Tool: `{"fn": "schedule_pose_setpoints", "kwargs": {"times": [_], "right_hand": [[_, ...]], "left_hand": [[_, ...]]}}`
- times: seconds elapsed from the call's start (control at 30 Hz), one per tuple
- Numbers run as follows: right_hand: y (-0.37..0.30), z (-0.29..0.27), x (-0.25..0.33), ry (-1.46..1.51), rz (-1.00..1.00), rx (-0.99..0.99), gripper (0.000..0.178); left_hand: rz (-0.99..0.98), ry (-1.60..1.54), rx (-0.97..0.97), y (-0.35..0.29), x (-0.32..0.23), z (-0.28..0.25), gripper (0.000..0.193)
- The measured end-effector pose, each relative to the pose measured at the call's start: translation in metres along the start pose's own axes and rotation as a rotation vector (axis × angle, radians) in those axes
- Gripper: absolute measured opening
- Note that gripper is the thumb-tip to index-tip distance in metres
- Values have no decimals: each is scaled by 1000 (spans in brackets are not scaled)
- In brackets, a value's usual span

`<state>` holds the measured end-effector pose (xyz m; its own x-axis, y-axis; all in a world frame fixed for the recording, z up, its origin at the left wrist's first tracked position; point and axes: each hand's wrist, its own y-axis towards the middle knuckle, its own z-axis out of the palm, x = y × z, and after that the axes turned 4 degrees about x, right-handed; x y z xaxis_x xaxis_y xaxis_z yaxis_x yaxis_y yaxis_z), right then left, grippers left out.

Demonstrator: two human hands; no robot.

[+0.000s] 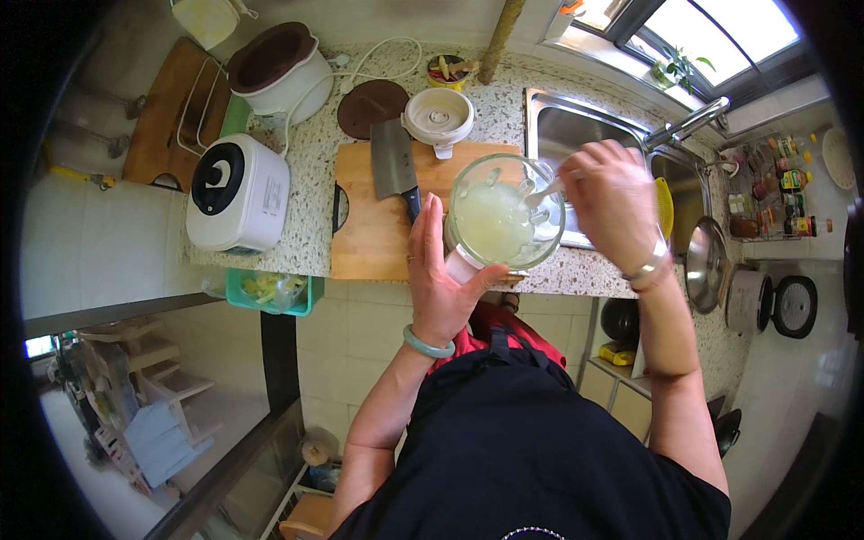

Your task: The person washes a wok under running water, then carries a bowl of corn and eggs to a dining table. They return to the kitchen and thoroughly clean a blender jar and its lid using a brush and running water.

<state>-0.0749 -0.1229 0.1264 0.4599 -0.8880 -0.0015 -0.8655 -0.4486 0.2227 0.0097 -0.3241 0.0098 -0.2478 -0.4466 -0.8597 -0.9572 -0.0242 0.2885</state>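
Observation:
A clear glass blender jar (508, 166) with pale yellow-green, cloudy liquid (490, 220) in it is at the front edge of the counter, by the right end of the wooden cutting board (360, 243). My left hand (441, 279) grips its near left side, thumb and fingers spread around it. Slightly blurred, my right hand (616, 202) is closed on a pale spoon-like utensil (545, 193) slanting down into the jar; its lower end is hard to make out. A cleaver (392, 157) lies on the board left of the jar. Behind the board sits the white blender lid (439, 112).
A steel sink (576, 112) with a faucet (688, 121) is at the right, near a metal pot lid (706, 261). White appliances (238, 193) stand at the left. A teal bin (236, 292) of scraps hangs below the counter edge. Seasoning bottles (787, 180) line the right wall.

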Motion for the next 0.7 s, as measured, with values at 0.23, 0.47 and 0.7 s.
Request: {"fn": "schedule_pose_setpoints", "kwargs": {"times": [0.23,0.47,0.7], "right_hand": [[-5,31,7,-109,9,74,9],[3,1,7,-67,-1,67,12],[-5,39,7,-126,-33,184,11]], "left_hand": [[-3,16,-14,-4,4,12,104],[-71,2,-21,-7,5,8,103],[-45,-54,-9,-5,6,13,103]]}}
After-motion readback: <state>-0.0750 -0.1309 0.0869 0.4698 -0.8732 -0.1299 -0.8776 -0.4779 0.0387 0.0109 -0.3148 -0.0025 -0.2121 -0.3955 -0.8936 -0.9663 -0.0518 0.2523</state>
